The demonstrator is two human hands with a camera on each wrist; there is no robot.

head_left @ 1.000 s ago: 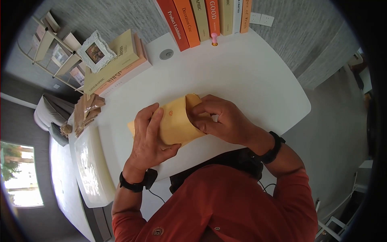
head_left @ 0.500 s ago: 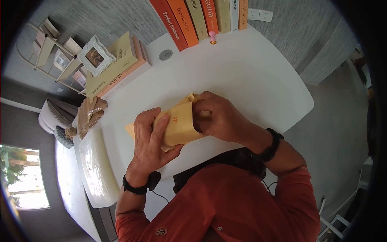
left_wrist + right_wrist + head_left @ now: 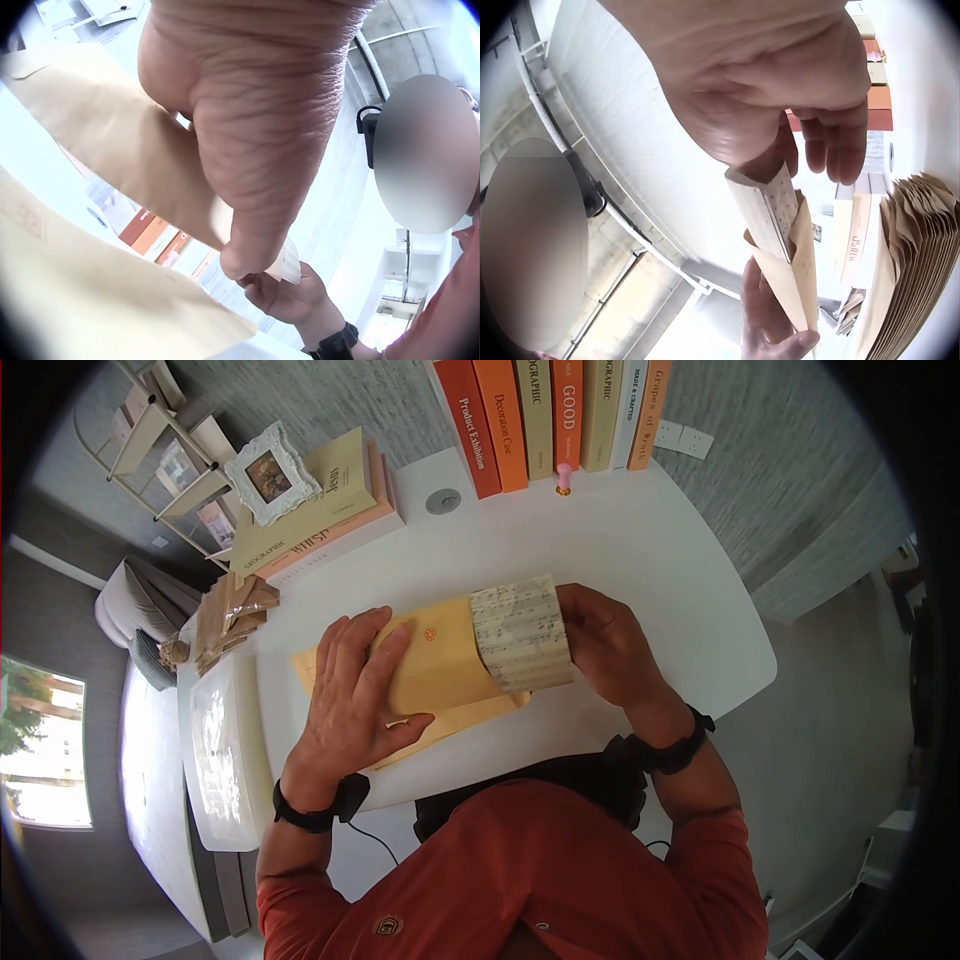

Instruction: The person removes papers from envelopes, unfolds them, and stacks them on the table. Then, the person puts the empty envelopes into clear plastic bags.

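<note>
A yellow envelope (image 3: 435, 660) is gripped by the left hand (image 3: 345, 695), fingers spread over its top face and thumb at the near edge. Out of its right end sticks a paper piece printed with grey markings (image 3: 520, 630). The right hand (image 3: 610, 645) pinches that piece at its outer end. In the right wrist view the printed piece (image 3: 761, 210) looks folded or layered, its lower part inside the envelope (image 3: 780, 281). Another yellow envelope (image 3: 455, 725) lies underneath on the table. Fingertips of the right hand are partly hidden.
The white table (image 3: 680, 610) holds upright books (image 3: 505, 430), a pink-handled stamp (image 3: 564, 478), stacked books with a picture frame (image 3: 268, 477), brown paper packets (image 3: 235, 615) and a clear plastic cover (image 3: 230, 745). Many brown envelopes (image 3: 915, 270) show in the right wrist view.
The right hand's fingers, earlier inside the envelope's mouth, are now outside, farther right. The printed paper now shows beyond the mouth. More of the lower envelope is visible.
</note>
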